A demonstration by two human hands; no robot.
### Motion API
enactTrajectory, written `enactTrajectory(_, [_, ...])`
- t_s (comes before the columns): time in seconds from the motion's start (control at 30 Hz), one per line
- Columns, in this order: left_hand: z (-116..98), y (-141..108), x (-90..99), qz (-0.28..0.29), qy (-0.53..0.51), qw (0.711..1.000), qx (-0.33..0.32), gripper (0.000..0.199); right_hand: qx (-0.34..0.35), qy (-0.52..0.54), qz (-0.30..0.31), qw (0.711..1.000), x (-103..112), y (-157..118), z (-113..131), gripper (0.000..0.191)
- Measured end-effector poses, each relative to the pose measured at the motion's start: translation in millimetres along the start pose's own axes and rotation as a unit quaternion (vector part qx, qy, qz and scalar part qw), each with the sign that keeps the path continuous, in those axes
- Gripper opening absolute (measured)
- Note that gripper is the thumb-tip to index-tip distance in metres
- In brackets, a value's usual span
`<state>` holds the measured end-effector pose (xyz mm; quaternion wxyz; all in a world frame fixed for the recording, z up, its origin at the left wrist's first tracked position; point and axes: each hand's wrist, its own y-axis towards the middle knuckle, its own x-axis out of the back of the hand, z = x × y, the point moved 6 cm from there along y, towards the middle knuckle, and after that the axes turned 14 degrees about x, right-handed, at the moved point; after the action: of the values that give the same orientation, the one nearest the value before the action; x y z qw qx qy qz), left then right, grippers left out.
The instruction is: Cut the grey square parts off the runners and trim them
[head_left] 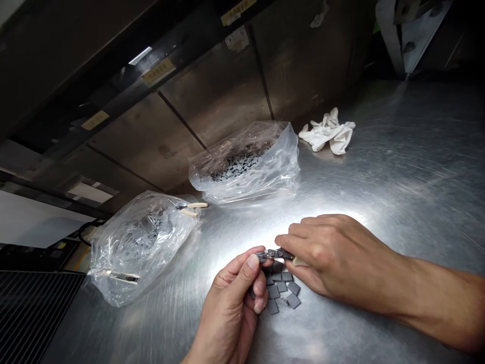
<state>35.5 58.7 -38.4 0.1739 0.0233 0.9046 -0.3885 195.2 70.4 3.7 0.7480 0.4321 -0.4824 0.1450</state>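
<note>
Both hands were nearly closed. My left hand (229, 308) pinched one end of a short, dark linked chain (275, 254) between thumb and fingers, and my right hand (326, 258) pinched the other end, with a pale sliver of something showing under its fingers that I cannot make out. The chain ran to only a few links, held just above a small pile of loose grey tiles (280, 288), which served as my reference point on the bench (397, 151).

Much more stock lay unused beyond that pile: a clear plastic bag (242, 162) held a heap of the same grey tiles, and left of the pile a second clear plastic bag (140, 247) held more grey pieces, blurred by the film. Small pliers with cream handles (191, 208) lay against the top of that second bag. Crumpled white cloth (328, 132) sat well beyond the pile, to the right of the first bag.

Around the pile, the brushed stainless steel shone brightly under the light. Far past it, brown metal panels (212, 106) carried pale labels, and black ribbed grating (34, 313) filled the corner to the left of the pile.
</note>
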Motion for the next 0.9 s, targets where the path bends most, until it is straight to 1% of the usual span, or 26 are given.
enactTrajectory(0.43, [-1.1,-0.8,-2.2,-0.012,0.002,1.000,0.003,0.033,-0.006,0.021,0.012,1.000,-0.6,-0.5,-0.9,0.012])
enactTrajectory(0.67, [-1.2,1.4,-2.9,-0.004,0.004,1.000,-0.001,0.031,-0.015,0.033,0.036,0.999,-2.0,0.9,-2.0,0.011])
enactTrajectory(0.9, [-1.8,0.0,-1.6,-0.001,0.006,1.000,-0.002,0.030,-0.017,0.034,0.041,0.998,-3.1,1.3,-2.8,0.012])
